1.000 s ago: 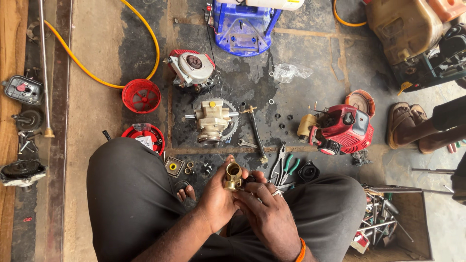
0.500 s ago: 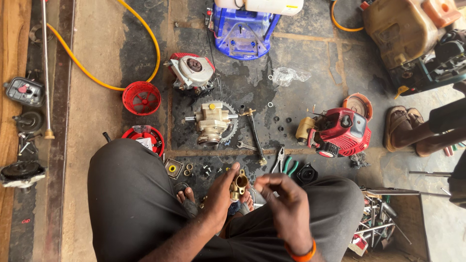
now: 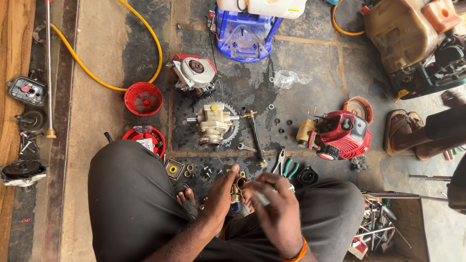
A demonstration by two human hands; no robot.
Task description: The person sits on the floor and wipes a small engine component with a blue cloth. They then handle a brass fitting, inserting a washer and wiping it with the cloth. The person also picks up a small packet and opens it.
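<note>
My left hand [image 3: 221, 191] grips a small brass fitting [image 3: 239, 186] between my knees, just above my sandalled foot [image 3: 187, 200]. My right hand [image 3: 277, 208], with an orange band at the wrist, hovers right beside the fitting with a thin pale piece [image 3: 260, 196] pinched in its fingers. Small brass rings and nuts [image 3: 188, 171] lie on the floor ahead of my left hand. Green-handled pliers [image 3: 286, 166] rest just beyond my right hand.
A beige pump body on a gear [image 3: 213, 124], a grey engine part [image 3: 195, 73], two red round covers [image 3: 143, 98], a red engine [image 3: 342, 136], a wrench [image 3: 246, 147] and a blue frame [image 3: 245, 34] lie ahead. Another person's sandalled feet [image 3: 405, 131] stand at right. A yellow hose [image 3: 97, 80] curves at left.
My right hand lifted off the brass fitting, drew back, then returned close to it. The left hand kept hold of the fitting and tilted it upward.
</note>
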